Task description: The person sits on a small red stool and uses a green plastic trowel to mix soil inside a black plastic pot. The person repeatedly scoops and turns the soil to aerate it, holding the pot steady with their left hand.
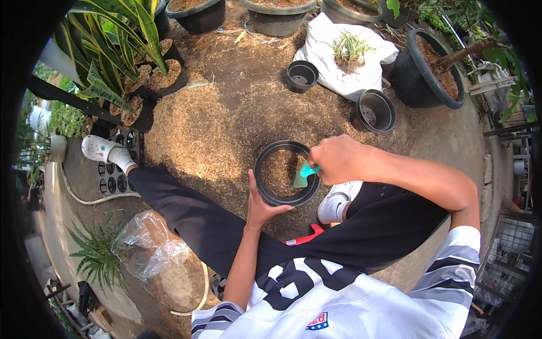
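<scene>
A round black plant pot (264, 189) stands between my legs, with brown, loose growing material inside it. Cupped against its near left side is my left hand (260, 204), thumb along the near edge and fingers up the left wall. My right hand (341, 160) is closed round the handle of a small green hand trowel (302, 178) at the pot's right rim. The trowel's blade points down into the pot; how deep its tip sits is hard to see.
Two black pots (301, 75) (375, 111) stand ahead, near a white sack (324, 53) bearing a leafy plant (351, 46). Loose brown material (197, 127) covers the ground. A red tool (307, 235) lies by my right leg. Snake plants (107, 51) stand far left.
</scene>
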